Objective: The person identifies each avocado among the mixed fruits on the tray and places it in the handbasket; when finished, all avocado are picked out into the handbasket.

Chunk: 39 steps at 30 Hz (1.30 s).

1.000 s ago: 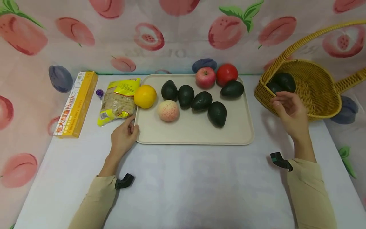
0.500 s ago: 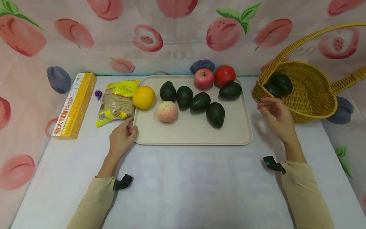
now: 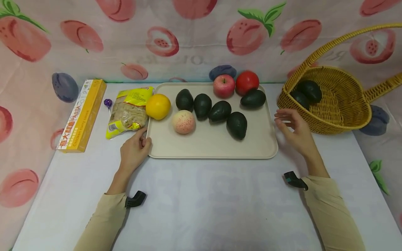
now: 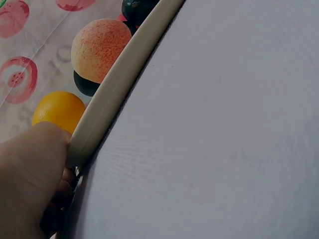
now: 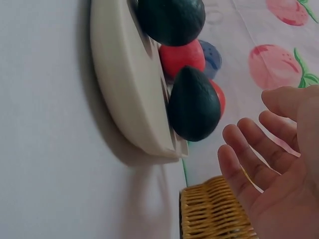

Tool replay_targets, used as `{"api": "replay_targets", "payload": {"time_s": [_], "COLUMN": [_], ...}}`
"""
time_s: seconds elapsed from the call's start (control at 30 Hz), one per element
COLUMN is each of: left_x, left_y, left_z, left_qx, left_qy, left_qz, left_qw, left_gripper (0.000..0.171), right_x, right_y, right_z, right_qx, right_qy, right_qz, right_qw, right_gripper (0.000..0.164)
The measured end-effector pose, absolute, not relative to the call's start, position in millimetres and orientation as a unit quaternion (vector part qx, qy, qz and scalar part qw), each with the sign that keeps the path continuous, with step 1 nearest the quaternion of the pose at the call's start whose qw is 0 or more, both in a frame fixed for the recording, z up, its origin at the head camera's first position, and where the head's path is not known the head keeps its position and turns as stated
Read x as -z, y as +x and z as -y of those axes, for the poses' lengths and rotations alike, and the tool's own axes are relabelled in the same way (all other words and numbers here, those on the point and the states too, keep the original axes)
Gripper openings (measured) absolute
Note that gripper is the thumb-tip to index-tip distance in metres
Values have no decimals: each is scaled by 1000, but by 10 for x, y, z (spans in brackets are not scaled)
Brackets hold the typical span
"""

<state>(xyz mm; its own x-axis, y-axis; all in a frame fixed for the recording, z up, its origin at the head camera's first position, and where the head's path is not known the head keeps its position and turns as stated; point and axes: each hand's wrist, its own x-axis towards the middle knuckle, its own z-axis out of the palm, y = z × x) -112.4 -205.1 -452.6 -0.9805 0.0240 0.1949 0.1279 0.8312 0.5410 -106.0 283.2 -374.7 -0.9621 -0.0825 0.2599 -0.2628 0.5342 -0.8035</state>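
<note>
With left hand (image 3: 134,150) in a grip on the left edge of the tray (image 3: 204,148) and right hand (image 3: 296,134) loose, holding nothing, just right of it near the basket (image 3: 336,128), best to grip evenly and avoid rolling the avocados (image 3: 237,124).

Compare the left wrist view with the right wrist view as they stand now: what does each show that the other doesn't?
Only the left wrist view shows the yellow fruit, the speckled peach and the left hand.

Only the right wrist view shows the wicker basket and the right hand, its fingers apart.

Both show the cream tray, dark avocados, white tabletop and fruit-printed cloth.
</note>
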Motion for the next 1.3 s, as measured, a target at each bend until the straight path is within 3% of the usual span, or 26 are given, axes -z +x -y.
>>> {"api": "replay_targets", "payload": {"time_s": [0.4, 0.9, 1.3], "left_x": [4512, 4533, 4515], "left_y": [-1147, -1144, -1122], "left_z": [2040, 2045, 2026], "left_qx": [286, 285, 288], "left_qy": [-46, -44, -41], "left_qz": [952, 953, 953], "left_qw": [93, 96, 86], "left_gripper": [37, 37, 37], "right_x": [3769, 4136, 4130], "right_y": [-1064, -1290, -1415], "right_z": [-2614, -2369, -2138], "right_qx": [-468, -488, -465], "right_qy": [94, 99, 110], "right_qz": [878, 867, 875], "right_qw": [39, -40, -72], "right_gripper": [45, 78, 84]}}
